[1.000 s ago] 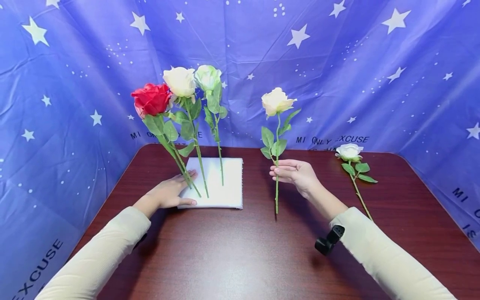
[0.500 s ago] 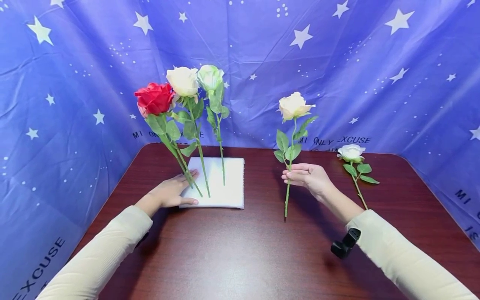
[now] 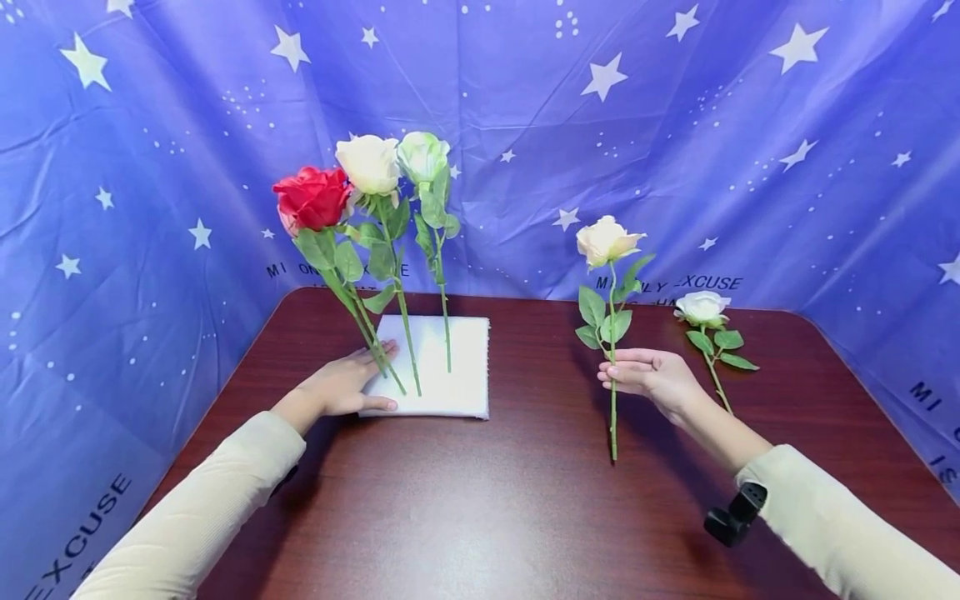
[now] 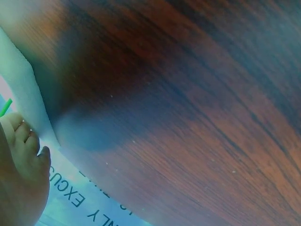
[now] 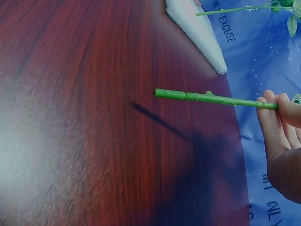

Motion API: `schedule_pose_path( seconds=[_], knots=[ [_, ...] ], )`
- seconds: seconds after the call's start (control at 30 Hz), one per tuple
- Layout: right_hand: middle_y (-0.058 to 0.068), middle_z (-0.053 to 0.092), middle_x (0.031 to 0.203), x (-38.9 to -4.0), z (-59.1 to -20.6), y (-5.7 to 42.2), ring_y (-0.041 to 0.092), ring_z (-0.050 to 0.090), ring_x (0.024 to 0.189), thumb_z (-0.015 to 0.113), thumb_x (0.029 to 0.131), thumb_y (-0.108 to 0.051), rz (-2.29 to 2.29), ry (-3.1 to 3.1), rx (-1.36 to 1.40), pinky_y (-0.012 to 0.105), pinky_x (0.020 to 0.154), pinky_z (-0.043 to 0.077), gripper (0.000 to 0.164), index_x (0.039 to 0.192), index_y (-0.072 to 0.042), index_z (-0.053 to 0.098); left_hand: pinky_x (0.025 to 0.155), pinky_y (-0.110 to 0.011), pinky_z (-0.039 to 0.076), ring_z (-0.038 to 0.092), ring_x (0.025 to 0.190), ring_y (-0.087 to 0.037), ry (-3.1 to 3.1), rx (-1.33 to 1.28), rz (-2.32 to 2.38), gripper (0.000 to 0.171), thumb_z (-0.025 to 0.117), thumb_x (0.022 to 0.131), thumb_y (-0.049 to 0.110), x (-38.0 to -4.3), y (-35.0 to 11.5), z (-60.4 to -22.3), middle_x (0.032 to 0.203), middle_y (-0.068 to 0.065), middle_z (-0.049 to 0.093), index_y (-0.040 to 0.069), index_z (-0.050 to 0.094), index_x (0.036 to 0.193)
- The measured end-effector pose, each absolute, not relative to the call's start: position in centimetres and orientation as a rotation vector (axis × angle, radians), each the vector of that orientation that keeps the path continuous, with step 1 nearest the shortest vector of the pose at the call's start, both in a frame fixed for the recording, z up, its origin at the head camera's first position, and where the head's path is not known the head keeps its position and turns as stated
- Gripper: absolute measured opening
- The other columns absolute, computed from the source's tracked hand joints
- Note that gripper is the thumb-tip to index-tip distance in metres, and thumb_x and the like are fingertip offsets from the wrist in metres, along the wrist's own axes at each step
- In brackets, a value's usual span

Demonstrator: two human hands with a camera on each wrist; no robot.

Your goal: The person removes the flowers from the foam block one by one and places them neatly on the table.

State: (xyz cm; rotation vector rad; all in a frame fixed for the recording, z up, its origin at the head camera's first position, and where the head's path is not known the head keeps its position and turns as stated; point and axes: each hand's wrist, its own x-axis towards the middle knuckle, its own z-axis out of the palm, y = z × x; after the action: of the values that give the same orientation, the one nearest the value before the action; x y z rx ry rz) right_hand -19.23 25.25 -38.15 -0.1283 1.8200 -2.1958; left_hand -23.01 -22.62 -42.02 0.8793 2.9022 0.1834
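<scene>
My right hand (image 3: 652, 379) pinches the stem of a cream rose (image 3: 609, 242) between thumb and fingers. That rose is upright, and in the right wrist view its bare stem end (image 5: 171, 93) hangs above the table, its shadow beside it. Flat on the left side of a white foam block (image 3: 468, 358) rests my left hand (image 3: 341, 387), fingers spread. Standing in the block are a red rose (image 3: 313, 198), a creamy white rose (image 3: 369, 164) and a green-tinged white rose (image 3: 423, 157). A pink bloom is mostly hidden behind the red one.
Another white rose (image 3: 703, 308) lies on the dark wooden table (image 3: 525, 500) at the right, beyond my right forearm. A blue curtain with stars (image 3: 510, 75) hangs close behind the table and along both sides.
My right hand has carried the cream rose to the right and lower, away from the foam block. The left hand stays on the block.
</scene>
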Motion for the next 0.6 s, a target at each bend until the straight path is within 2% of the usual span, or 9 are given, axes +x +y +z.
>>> schedule_pose_path(
  seconds=[0.23,0.4,0.6],
  knots=[
    [0.007,0.076,0.088,-18.6,-38.4,26.5,0.015,0.074,0.084,0.056,0.089,0.011,-2.186,1.798,-0.198,0.032,0.079,0.06,0.017,0.101,-0.001,0.059,0.118,-0.049,0.029,0.029,0.145,-0.038,2.898,0.894,0.196,0.095,0.062,0.082,0.059,-23.1,-22.5,-42.0,0.159,-0.016,0.027,0.004,0.027,0.151],
    [0.005,0.076,0.091,-18.4,-38.5,27.3,0.014,0.074,0.086,0.058,0.089,0.009,-2.156,1.841,-0.201,0.03,0.079,0.06,0.019,0.105,-0.002,0.056,0.118,-0.049,0.029,0.031,0.144,-0.04,2.902,0.89,0.194,0.094,0.062,0.083,0.058,-23.0,-22.6,-42.0,0.159,-0.016,0.027,0.003,0.028,0.151],
    [0.003,0.077,0.092,-18.4,-38.8,28.4,0.014,0.074,0.087,0.057,0.09,0.009,-2.169,1.833,-0.227,0.029,0.079,0.06,0.02,0.101,-0.007,0.063,0.118,-0.049,0.03,0.031,0.143,-0.04,2.905,0.895,0.195,0.094,0.062,0.083,0.058,-22.9,-22.6,-41.9,0.158,-0.016,0.027,0.003,0.028,0.151]
  ],
)
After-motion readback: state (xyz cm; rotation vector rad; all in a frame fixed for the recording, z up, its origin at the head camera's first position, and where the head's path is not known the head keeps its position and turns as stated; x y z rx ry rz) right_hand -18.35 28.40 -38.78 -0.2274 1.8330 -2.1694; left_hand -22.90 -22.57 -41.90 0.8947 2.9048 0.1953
